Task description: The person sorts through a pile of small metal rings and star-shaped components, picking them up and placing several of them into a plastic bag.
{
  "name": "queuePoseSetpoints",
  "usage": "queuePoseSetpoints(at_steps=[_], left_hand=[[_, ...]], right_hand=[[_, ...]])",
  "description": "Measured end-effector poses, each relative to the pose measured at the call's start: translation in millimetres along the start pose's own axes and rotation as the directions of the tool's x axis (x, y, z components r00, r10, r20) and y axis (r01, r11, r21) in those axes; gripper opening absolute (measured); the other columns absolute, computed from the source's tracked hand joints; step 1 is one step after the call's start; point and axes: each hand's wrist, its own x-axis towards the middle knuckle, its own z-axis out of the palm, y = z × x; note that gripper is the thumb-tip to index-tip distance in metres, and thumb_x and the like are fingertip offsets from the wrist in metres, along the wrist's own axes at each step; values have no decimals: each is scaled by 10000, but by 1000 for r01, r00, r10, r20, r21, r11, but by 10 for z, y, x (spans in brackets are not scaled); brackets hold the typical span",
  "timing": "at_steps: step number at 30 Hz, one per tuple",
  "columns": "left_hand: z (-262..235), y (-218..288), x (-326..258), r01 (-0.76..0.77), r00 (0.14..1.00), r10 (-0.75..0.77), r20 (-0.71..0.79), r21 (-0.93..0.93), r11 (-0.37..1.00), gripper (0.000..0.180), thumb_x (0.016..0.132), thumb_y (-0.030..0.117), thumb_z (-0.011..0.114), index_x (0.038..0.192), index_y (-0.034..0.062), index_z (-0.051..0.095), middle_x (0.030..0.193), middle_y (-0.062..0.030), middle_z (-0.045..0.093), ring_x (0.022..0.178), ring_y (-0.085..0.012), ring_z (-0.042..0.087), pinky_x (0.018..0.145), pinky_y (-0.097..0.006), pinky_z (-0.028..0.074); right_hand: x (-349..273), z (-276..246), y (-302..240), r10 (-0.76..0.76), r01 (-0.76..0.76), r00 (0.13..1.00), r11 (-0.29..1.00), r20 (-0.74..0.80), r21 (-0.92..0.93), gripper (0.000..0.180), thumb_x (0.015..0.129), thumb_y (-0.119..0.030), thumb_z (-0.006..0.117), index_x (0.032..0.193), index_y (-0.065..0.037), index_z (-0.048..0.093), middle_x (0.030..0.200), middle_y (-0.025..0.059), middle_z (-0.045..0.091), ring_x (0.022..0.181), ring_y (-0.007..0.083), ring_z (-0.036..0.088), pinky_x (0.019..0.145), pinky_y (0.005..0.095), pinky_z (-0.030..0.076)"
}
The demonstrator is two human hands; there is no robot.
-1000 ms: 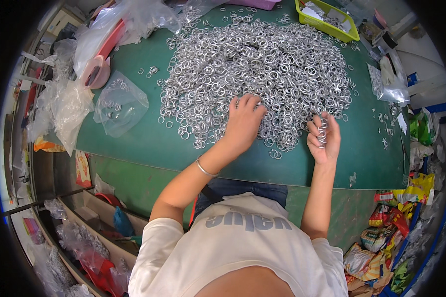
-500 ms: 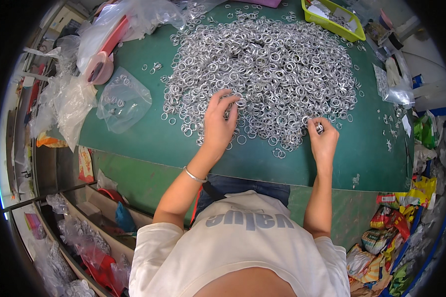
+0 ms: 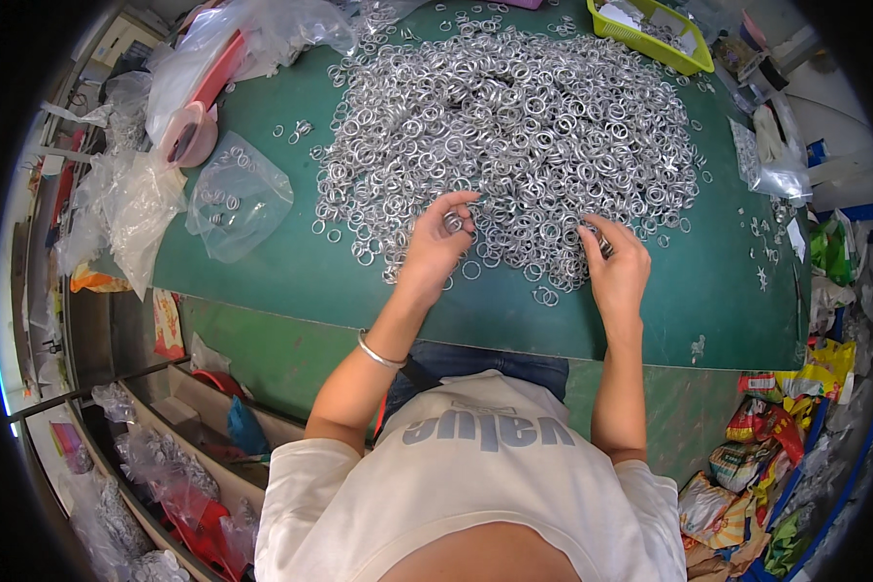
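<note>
Shiny met. rings (image 3: 514, 141), glossy plas. bag (image 3: 254, 211)

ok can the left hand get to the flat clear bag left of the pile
Likely yes: only the left edge of the pile and tabletop show between the left hand and the bag. The rings that hand seems to hold may hinder it.

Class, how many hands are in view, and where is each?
2: the left hand at the near edge of the silver ring pile, the right hand at that edge farther right.
</note>
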Motion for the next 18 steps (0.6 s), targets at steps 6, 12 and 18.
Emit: queuePoseSetpoints(at_steps=[6,12,18], left_hand=[[211,-136,133,-298,890,445,105,872,389,133,733,51,671,830,6,593,871,-132,497,814,-298,510,698,-391,445],[115,-154,120,-283,922,381,63,782,556,131,729,23,655,840,10,587,875,-114,519,746,-266,549,660,-368,460],[-13,-72,77,-46,999,43,17,195,980,88,781,13,598,863,23,570,864,-80,583,618,-112,484,539,-235,400]], right_hand=[[25,134,33,-46,45,999,992,2,-118,144,778,-165,679,905,-96,674,791,76,639,626,280,595,572,377,457],[-51,-75,174,160,-132,976,974,149,-185,106,777,-161,673,835,-72,669,767,109,647,643,311,609,575,392,457],[82,-10,99,166,-165,986,984,-10,62,82,789,-136,645,816,-61,667,735,133,645,595,310,596,553,396,444]])
